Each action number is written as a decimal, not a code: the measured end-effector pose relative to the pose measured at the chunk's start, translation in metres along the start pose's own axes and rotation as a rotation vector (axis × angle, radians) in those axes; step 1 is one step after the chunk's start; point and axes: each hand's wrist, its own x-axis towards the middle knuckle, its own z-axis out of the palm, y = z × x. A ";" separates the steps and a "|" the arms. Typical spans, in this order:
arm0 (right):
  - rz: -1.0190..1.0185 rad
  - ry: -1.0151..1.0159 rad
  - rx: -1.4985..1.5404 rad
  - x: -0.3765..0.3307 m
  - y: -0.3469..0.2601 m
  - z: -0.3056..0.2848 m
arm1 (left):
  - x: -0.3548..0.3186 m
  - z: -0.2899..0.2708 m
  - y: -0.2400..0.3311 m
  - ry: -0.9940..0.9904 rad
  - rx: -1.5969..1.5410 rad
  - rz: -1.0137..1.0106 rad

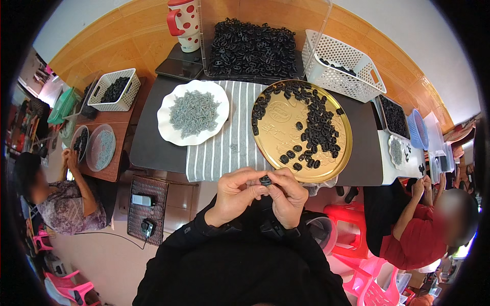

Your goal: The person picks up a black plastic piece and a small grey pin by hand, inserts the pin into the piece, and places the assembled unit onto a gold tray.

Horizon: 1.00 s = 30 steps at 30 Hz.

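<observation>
My left hand (230, 198) and my right hand (288, 201) meet just off the table's front edge. Between their fingertips they pinch one small black oval part (265, 180). Beyond them and to the right, a round gold tray (273, 137) carries many loose black parts (321, 120) of similar look, thickest on its right side and along the far rim. To the left a wavy-edged white plate (164, 116) holds a heap of small grey-blue slender pieces (193, 113). A grey-and-white striped cloth (232, 148) lies under the plate and tray.
A clear bin with heaped black parts (252, 48) stands at the back, between a red-dotted tumbler (190, 28) and a white perforated basket (342, 81). People work at the left (76, 199) and right (421, 234). A wire rack (135, 214) and red stools (349, 232) stand below.
</observation>
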 end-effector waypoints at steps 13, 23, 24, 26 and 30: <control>0.029 0.044 0.109 -0.005 0.003 0.011 | 0.001 -0.002 -0.005 0.030 -0.021 0.021; 0.028 0.115 0.112 -0.009 0.005 0.015 | -0.001 -0.002 -0.010 0.055 -0.028 0.011; 0.034 0.113 0.130 -0.008 0.004 0.015 | -0.001 -0.003 -0.010 0.052 -0.026 0.004; 0.034 0.107 0.130 -0.008 0.003 0.015 | 0.000 -0.003 -0.010 0.048 -0.025 -0.002; 0.040 0.088 0.160 -0.006 0.002 0.015 | 0.000 -0.006 -0.007 0.016 -0.023 -0.005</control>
